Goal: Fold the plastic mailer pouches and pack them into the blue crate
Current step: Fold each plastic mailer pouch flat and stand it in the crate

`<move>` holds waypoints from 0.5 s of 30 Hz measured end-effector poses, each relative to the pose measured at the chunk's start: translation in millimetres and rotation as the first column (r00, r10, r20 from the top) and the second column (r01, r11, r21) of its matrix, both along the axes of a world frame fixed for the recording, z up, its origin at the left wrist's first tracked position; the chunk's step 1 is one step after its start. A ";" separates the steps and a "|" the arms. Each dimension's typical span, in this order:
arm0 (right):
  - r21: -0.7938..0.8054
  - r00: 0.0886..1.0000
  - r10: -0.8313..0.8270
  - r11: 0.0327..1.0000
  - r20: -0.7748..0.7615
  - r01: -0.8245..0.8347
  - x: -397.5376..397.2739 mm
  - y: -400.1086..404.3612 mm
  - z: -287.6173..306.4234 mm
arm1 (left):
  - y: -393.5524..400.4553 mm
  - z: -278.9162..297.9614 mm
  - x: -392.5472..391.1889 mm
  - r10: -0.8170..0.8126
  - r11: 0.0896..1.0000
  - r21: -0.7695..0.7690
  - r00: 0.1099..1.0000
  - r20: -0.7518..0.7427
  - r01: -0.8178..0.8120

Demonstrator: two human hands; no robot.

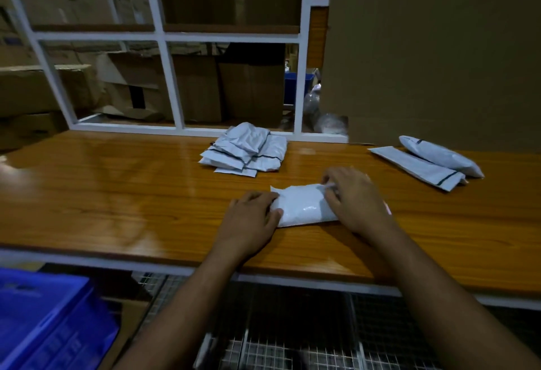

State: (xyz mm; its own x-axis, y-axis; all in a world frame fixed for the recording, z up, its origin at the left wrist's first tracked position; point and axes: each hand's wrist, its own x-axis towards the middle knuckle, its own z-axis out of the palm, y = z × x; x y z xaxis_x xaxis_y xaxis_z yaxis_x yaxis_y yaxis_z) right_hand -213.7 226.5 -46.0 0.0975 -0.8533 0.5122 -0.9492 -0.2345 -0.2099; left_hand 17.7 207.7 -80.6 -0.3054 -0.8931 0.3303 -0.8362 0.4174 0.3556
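both hands (251, 217) hold pouch (303, 204) lengthwise left-right.

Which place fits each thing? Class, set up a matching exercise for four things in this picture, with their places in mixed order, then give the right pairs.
Things
1. pouch being folded
2. pile of pouches
3. blue crate
4. two pouches lying apart

Places
A. below the table's near edge, lower left
B. far right of the wooden table
C. between the left hand and the right hand
D. middle of the table, near the white frame

Pairs: 1-C, 2-D, 3-A, 4-B
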 end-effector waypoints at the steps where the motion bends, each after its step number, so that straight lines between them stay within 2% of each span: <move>1: 0.073 0.996 0.046 0.996 0.083 -0.052 12.7 -3.6 -0.2 | 2.5 0.2 1.0 0.000 1.000 -0.002 1.000 0.004 0.000; 3: 0.257 0.970 0.048 0.960 0.239 -0.111 31.0 -9.8 -4.8 | 6.1 0.6 4.6 0.004 1.000 0.018 1.000 -0.022 -0.003; 4: 0.308 0.969 0.031 0.945 0.245 -0.108 36.0 -12.8 -9.2 | 6.1 0.4 7.3 0.011 0.999 0.041 0.999 -0.052 -0.009; 9: 0.335 0.998 0.035 0.942 -0.048 -0.016 44.1 -24.6 -25.1 | -0.8 -6.4 16.2 0.069 0.988 0.148 0.986 -0.152 -0.046; 13: 0.337 0.986 0.013 0.940 -0.165 0.044 46.7 -32.0 -32.6 | 1.2 -5.5 15.7 0.096 0.990 0.122 0.983 -0.156 -0.078; 15: 0.340 0.979 0.005 0.938 -0.204 0.066 48.3 -33.5 -33.6 | -2.2 -6.4 17.2 0.114 0.988 0.127 0.965 -0.235 -0.085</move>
State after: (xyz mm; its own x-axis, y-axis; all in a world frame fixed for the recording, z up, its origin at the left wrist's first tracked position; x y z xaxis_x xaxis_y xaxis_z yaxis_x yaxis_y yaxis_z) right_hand -165.4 193.0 -79.6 0.1383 -0.9773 0.1605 -0.9852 -0.1524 -0.0788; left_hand 35.0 205.5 -87.0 -0.1372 -0.9512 0.2765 -0.7554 0.2810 0.5919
